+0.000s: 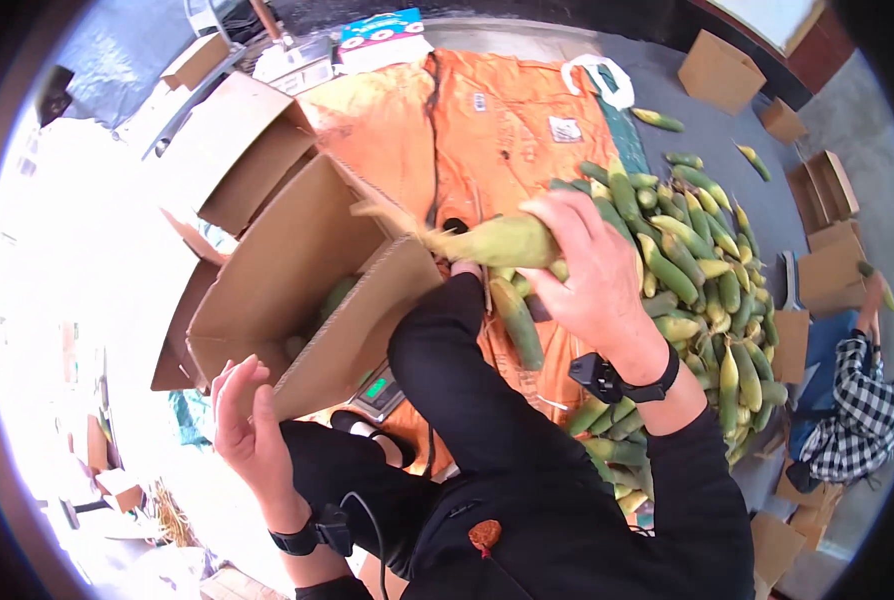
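In my right hand is what looks like an ear of corn in its husk, pale green, its straw-coloured tapered end pointing left over the box edge. My left hand is open, fingers slightly curled, beside the near left corner of the open cardboard box. The box stands tilted left of my knee, and a few green pieces show inside it. Under its near corner sits a scale with a lit green display. A large pile of similar green-yellow ears lies to my right.
An orange sheet covers the floor ahead. Other cardboard boxes stand left and far right. A person in a checked shirt works at the right, one arm raised with a green ear. A white bag lies beyond the pile.
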Action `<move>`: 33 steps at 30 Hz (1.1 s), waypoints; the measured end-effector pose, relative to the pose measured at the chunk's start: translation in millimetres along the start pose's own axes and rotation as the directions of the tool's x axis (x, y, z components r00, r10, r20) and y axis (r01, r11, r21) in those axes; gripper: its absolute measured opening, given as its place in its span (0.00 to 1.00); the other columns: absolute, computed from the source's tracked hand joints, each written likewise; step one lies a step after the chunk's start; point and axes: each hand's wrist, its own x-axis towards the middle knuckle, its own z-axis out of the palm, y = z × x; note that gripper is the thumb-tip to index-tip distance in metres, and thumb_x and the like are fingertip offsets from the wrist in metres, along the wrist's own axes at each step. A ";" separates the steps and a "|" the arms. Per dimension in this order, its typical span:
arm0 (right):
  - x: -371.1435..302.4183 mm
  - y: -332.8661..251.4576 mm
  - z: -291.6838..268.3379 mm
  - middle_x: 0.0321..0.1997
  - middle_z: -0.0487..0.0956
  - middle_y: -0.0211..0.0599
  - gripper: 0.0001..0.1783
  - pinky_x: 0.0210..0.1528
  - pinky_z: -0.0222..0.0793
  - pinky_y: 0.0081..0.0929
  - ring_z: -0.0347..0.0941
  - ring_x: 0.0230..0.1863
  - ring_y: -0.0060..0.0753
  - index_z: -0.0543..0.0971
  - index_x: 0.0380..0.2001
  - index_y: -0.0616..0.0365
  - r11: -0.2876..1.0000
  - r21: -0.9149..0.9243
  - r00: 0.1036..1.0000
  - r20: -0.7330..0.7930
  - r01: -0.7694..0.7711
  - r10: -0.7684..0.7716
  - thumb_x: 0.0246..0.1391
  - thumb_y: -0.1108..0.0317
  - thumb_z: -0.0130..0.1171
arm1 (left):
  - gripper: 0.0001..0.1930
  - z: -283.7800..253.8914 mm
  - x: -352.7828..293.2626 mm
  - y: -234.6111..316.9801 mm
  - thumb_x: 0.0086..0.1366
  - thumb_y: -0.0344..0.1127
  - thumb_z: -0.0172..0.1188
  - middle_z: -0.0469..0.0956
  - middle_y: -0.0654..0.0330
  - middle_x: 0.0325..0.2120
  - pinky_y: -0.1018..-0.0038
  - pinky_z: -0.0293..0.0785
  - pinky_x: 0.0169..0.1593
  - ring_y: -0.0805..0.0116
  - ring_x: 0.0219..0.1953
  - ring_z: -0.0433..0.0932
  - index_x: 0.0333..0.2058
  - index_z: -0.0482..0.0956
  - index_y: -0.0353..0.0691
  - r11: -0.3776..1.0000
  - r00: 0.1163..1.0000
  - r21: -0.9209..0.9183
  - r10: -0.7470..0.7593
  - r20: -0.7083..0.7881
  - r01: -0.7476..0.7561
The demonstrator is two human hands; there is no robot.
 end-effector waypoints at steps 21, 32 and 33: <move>42.2 -119.6 145.3 0.43 0.75 0.32 0.26 0.40 0.67 0.31 0.74 0.35 0.33 0.72 0.51 0.53 0.798 0.410 0.861 0.056 0.442 -0.506 0.44 0.70 0.61 | 0.07 -22.1 24.1 -35.7 0.66 0.27 0.54 0.78 0.61 0.27 0.82 0.69 0.36 0.77 0.28 0.74 0.34 0.80 0.30 0.932 0.946 -0.247 -0.300 -0.119 0.264; -69.5 134.6 114.3 0.31 0.81 0.36 0.10 0.34 0.71 0.23 0.76 0.31 0.24 0.79 0.38 0.61 0.727 0.441 0.847 0.204 -0.527 0.490 0.50 0.74 0.60 | 0.11 -2.9 42.5 -60.2 0.67 0.30 0.55 0.80 0.59 0.31 0.81 0.71 0.44 0.75 0.34 0.77 0.44 0.78 0.32 0.881 0.944 -0.351 -0.328 0.035 0.318; -93.8 159.1 118.8 0.32 0.81 0.40 0.11 0.36 0.72 0.26 0.78 0.33 0.30 0.79 0.38 0.61 0.789 0.317 0.850 0.240 -0.526 0.470 0.49 0.73 0.60 | 0.11 -8.8 38.9 -63.8 0.67 0.30 0.55 0.80 0.59 0.31 0.81 0.71 0.44 0.75 0.34 0.77 0.44 0.78 0.32 0.879 0.940 -0.343 -0.339 0.039 0.332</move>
